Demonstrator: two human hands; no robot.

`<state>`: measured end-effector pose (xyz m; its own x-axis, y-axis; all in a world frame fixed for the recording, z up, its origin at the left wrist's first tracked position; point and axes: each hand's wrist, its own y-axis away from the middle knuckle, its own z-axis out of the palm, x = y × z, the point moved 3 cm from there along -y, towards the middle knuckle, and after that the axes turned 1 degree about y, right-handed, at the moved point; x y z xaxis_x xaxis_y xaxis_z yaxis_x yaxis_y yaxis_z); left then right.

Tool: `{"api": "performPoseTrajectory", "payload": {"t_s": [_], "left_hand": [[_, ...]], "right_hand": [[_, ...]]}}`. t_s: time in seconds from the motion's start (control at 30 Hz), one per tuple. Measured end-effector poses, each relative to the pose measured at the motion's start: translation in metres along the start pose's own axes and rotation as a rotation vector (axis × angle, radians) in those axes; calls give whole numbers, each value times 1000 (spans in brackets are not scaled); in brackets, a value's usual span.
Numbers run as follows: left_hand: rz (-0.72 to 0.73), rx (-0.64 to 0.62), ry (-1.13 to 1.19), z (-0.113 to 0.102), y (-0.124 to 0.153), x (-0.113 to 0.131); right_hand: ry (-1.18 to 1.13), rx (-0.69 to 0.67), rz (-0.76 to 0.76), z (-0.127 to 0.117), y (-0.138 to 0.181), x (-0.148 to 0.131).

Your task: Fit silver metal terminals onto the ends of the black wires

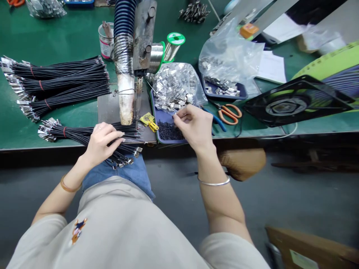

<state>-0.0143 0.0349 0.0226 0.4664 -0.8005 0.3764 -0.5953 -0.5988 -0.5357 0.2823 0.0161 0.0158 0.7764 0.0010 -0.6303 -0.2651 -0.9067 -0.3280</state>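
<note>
My left hand [103, 144] rests on a bundle of black wires [81, 133] with metal terminals at the table's front edge, fingers curled over the strands. My right hand [194, 126] hovers over a blue tray [157, 127] holding small dark parts and silver metal clips [175, 104]; its fingertips are pinched together on something small I cannot make out. A soldering fixture with a ribbed hose [125, 45] stands between the two hands above a grey plate [108, 108].
Larger banded wire bundles [56, 84] lie at the left. Orange-handled scissors [230, 113], a second tray of clips [224, 89] under a plastic bag, a solder spool [174, 43], a cup [106, 41] and a black fan [294, 102] sit on the green table.
</note>
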Motion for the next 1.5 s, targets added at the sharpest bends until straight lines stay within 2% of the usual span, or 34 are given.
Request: {"api": "performPoseTrajectory", "payload": {"t_s": [0.13,0.23,0.27,0.33,0.43,0.5,0.57,0.73,0.93,1.07,1.5], "left_hand": [[99,-179,103,12,-2,21],[100,-151,206,22,-4,34],[45,-123,249,24,-4,36],[-154,-73,359,29,-4,34],[-477,-59,556,33,-4,27],[-599,-81,671,33,-4,25],[-652,-93,762,33,-5,25],[-684,-65,890,34,-7,26],[-686,-73,972,35,-6,25],[-674,-119,978,34,-7,26],[-666,-298,1045,26,-9,26]], "right_hand": [[-481,-2,146,-5,22,-24],[-701,-80,148,2,45,-49],[-732,-98,148,5,52,-55],[-722,-86,137,13,65,-66],[-584,25,90,24,77,-74],[-518,80,53,30,82,-77],[-493,108,28,35,85,-78],[-406,157,-15,42,91,-81],[-593,48,86,52,89,-78],[-656,11,104,55,89,-77],[-574,0,6,53,93,-77]]}}
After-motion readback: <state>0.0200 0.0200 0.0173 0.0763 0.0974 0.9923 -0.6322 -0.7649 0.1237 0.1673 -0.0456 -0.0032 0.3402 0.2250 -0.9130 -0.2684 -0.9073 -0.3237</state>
